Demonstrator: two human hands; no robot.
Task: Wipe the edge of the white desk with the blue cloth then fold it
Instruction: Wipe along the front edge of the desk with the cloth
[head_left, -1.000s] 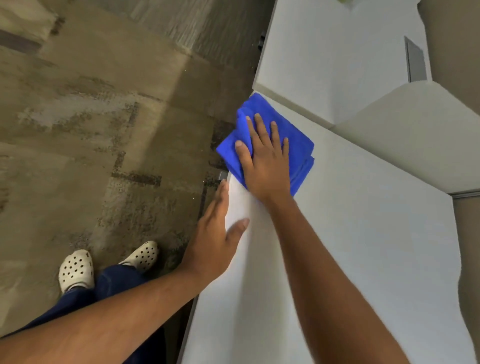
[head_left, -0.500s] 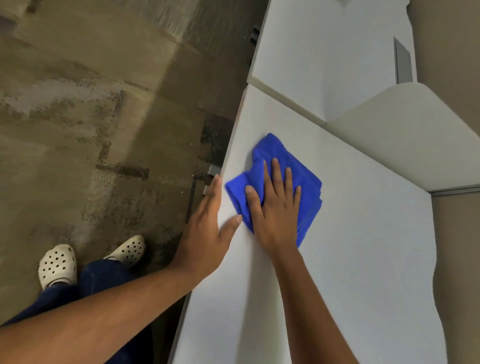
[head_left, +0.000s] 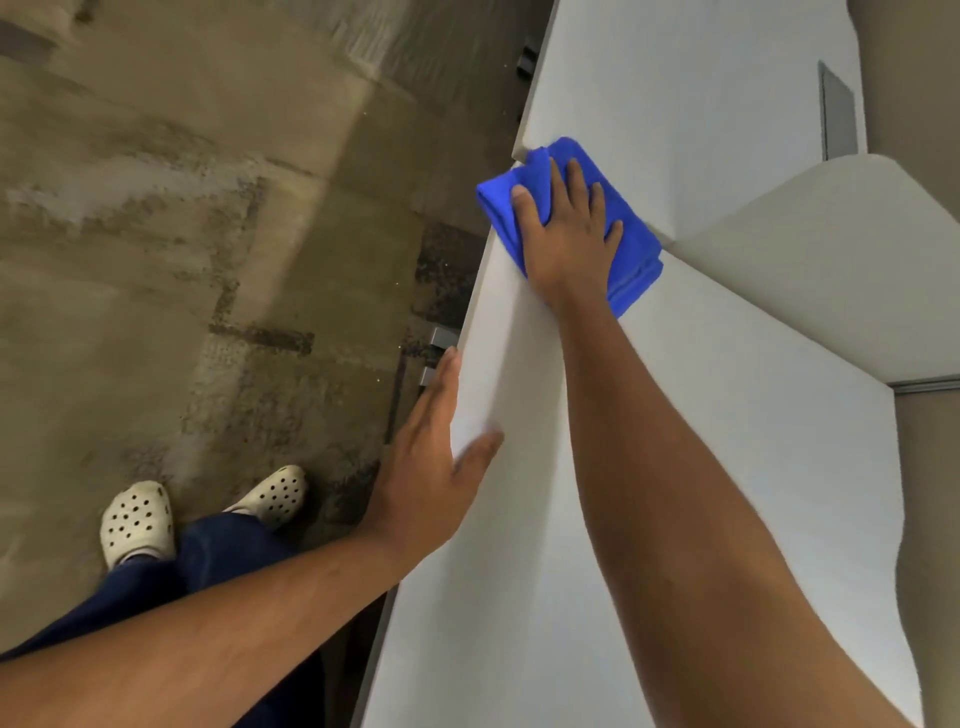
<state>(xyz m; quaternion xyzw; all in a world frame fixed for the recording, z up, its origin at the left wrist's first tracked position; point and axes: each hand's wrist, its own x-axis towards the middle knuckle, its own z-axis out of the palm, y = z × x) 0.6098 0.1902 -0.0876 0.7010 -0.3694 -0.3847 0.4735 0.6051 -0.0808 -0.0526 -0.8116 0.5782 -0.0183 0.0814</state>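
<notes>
My right hand (head_left: 569, 244) lies flat on the blue cloth (head_left: 621, 228), fingers spread and palm pressing down; it is a press, not a pinch, with nothing closed inside the hand. The cloth is folded into a thick pad and sits at the far left corner of the white desk (head_left: 675, 467), its left part hanging just past the desk's left edge, where the layers bunch up beside my thumb. Its far tip touches, or very nearly touches, the edge of the second white surface (head_left: 675, 78) that begins beyond; the blur there keeps me from being sure which. To the right of the cloth a pale partition (head_left: 831, 270) rises from the desk, and the cloth's right corner lies close to its base.

My left hand (head_left: 431, 467) is open and holds nothing. It rests nearer to me against the desk's left edge, fingers straight and pointing away along the rim, thumb laid over onto the top surface. The two hands are well apart along that edge.

Down to the left is patchy brown carpet (head_left: 182, 260). My white perforated clogs (head_left: 137, 519) stand on it, with dark blue trouser legs (head_left: 218, 561) above them.
</notes>
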